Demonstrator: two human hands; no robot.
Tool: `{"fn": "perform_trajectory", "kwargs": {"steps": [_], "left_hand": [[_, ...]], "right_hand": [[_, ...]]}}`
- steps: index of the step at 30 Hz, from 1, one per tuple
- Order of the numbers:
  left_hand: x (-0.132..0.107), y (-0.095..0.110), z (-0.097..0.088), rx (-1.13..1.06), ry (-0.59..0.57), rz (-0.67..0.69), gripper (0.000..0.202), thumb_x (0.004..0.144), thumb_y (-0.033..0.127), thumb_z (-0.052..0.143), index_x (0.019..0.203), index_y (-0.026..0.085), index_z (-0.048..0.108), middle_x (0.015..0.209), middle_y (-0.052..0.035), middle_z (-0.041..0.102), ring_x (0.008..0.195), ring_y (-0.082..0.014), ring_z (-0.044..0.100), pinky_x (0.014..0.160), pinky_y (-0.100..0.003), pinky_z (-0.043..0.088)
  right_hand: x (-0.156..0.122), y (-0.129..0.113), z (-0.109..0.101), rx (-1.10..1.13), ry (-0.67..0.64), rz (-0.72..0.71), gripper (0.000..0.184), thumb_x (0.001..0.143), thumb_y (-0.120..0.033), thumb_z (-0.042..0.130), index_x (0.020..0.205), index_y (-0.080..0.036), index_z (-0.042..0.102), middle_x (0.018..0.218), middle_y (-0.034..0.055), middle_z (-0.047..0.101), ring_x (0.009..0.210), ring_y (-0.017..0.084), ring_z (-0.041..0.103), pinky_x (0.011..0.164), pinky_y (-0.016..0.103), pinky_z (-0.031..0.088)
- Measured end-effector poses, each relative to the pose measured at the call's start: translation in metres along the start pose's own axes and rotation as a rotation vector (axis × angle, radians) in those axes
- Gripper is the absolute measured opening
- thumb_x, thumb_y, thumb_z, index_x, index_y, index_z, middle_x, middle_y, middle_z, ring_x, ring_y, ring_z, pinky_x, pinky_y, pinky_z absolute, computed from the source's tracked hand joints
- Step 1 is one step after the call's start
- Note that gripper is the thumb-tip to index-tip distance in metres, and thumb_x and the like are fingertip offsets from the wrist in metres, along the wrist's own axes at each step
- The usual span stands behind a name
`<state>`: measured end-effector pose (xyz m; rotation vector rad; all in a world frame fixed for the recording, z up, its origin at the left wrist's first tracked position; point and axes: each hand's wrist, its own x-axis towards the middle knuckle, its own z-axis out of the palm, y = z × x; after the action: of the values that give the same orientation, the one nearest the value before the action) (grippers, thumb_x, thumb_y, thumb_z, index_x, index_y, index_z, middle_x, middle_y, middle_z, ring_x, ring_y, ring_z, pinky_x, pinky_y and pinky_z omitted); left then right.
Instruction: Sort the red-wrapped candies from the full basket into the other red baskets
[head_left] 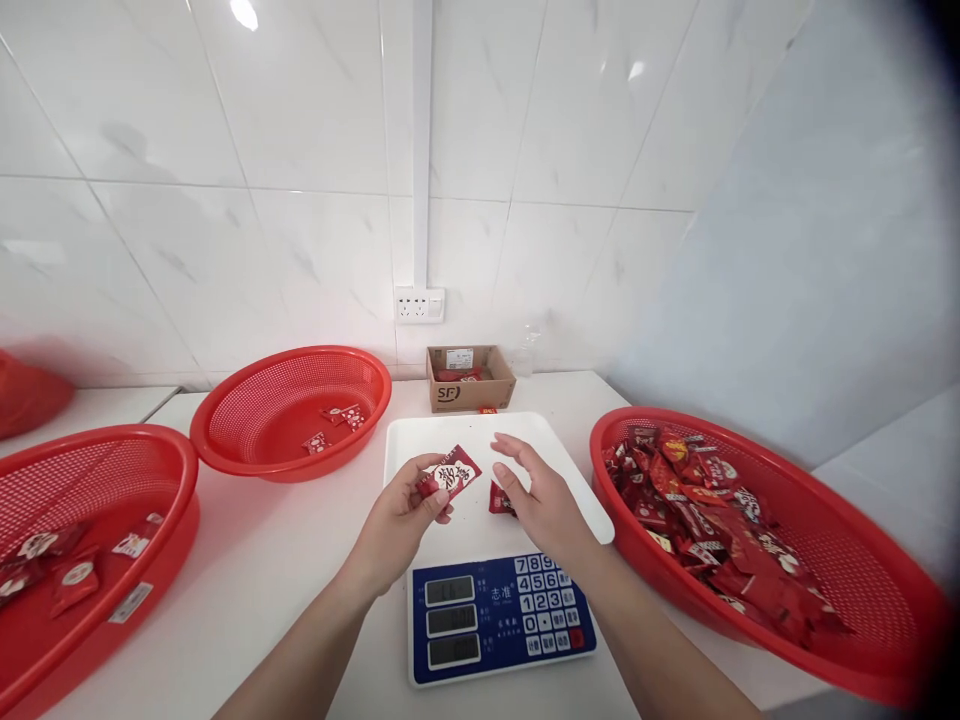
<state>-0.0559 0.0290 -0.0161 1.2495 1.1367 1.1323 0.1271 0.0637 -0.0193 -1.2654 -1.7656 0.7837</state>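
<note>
My left hand (401,515) pinches a small red packet with white and black lettering (456,474), raised over the white tray of a weighing scale (416,436). My right hand (536,492) is to the right, its thumb and fingers apart and nothing held between them. Beside and partly behind that hand, another red packet (500,499) sits on the tray; I cannot tell whether the fingers touch it. The scale's blue panel (504,660), with three displays and a keypad, faces me below my hands.
On the right, a red basket (840,650) holds a heap of red packets (712,510). Two red baskets, a rear one (240,400) and a nearer one (176,480), hold a few packets each. A cardboard box (480,395) stands behind the scale, near the tiled wall (322,250).
</note>
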Motion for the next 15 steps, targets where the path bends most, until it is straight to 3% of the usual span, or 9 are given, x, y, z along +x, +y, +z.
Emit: {"fn": "perform_trajectory", "kwargs": {"steps": [4,8,11,15], "left_hand": [[-0.003,0.0,0.004,0.001,-0.056,0.003,0.04,0.078,0.034,0.056,0.115,0.021,0.046,0.077,0.0026,0.05,0.071,-0.0128,0.055,0.075,-0.031,0.046],[-0.006,0.002,0.003,0.089,-0.142,0.026,0.03,0.081,0.036,0.054,0.106,0.02,0.053,0.086,-0.0015,0.057,0.076,-0.0142,0.054,0.074,-0.03,0.045],[-0.007,0.0,-0.001,0.243,-0.115,0.072,0.023,0.084,0.036,0.049,0.099,0.02,0.056,0.087,-0.003,0.062,0.081,-0.0167,0.056,0.074,-0.03,0.043],[-0.004,-0.008,-0.006,0.562,0.028,0.042,0.029,0.086,0.036,0.043,0.111,0.024,0.051,0.083,-0.0016,0.066,0.075,-0.0186,0.059,0.069,-0.03,0.042]], "right_hand": [[-0.007,-0.012,0.006,0.137,-0.183,-0.019,0.028,0.087,-0.041,0.046,0.103,-0.021,0.059,0.094,0.0034,0.067,0.084,0.017,0.061,0.071,0.03,0.049],[-0.009,-0.013,0.01,0.137,-0.171,-0.056,0.02,0.087,-0.035,0.047,0.082,-0.02,0.059,0.077,-0.0006,0.064,0.073,0.014,0.058,0.069,0.028,0.047],[-0.007,-0.006,0.006,0.111,-0.19,-0.014,0.022,0.087,-0.037,0.046,0.096,-0.022,0.059,0.085,0.0009,0.066,0.077,0.015,0.061,0.072,0.03,0.048],[-0.006,0.004,-0.007,-0.153,-0.175,0.042,0.034,0.084,-0.03,0.049,0.116,-0.023,0.054,0.11,0.0067,0.062,0.094,0.019,0.061,0.089,0.038,0.045]]}}
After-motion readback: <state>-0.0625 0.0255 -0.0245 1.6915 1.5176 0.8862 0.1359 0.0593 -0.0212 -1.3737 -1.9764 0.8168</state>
